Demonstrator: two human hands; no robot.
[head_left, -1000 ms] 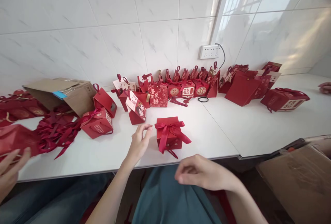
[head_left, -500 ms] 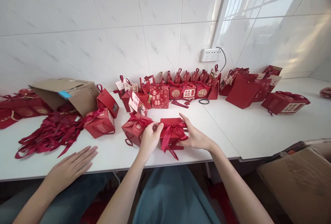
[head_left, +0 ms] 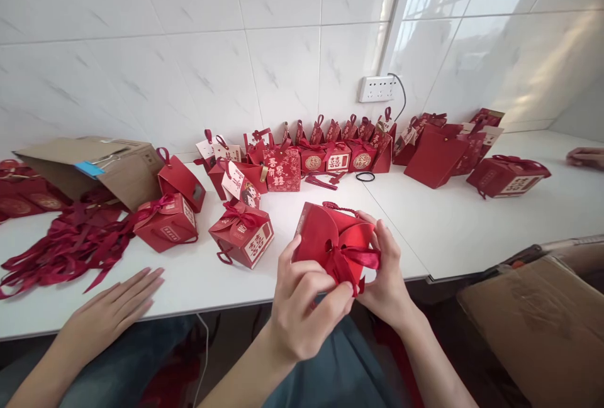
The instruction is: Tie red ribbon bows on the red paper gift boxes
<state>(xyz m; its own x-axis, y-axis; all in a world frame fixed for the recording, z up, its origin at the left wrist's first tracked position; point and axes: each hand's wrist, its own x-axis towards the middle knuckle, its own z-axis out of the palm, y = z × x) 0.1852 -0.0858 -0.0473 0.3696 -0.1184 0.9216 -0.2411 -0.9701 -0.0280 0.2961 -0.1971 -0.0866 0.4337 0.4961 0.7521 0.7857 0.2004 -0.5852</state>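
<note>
Raised at the table's front edge, a red gift box point(head_left: 314, 232) is tilted so that its folded top and ribbon bow face up. My left hand point(head_left: 306, 304) wraps the near left side, its fingers pinching at the bow's ribbon. Round the right side of the box curls my right hand point(head_left: 389, 276), its fingers partly hidden behind it. A twisted cord handle point(head_left: 340, 209) shows at the box's far edge. To the left, a similar bow-tied box point(head_left: 243, 235) stands on the white table point(head_left: 189, 282), touched by neither hand.
Many red boxes point(head_left: 283, 169) line the wall. At left are a ribbon pile point(head_left: 70, 244), a cardboard box point(head_left: 127, 175) and another person's flat hand point(head_left: 111, 314). Another hand point(head_left: 585, 158) rests at far right. A large carton point(head_left: 542, 314) stands lower right.
The held box has been lifted off the table, brought nearer and tipped. My left hand has moved from its top left to its near side. The view has shifted slightly.
</note>
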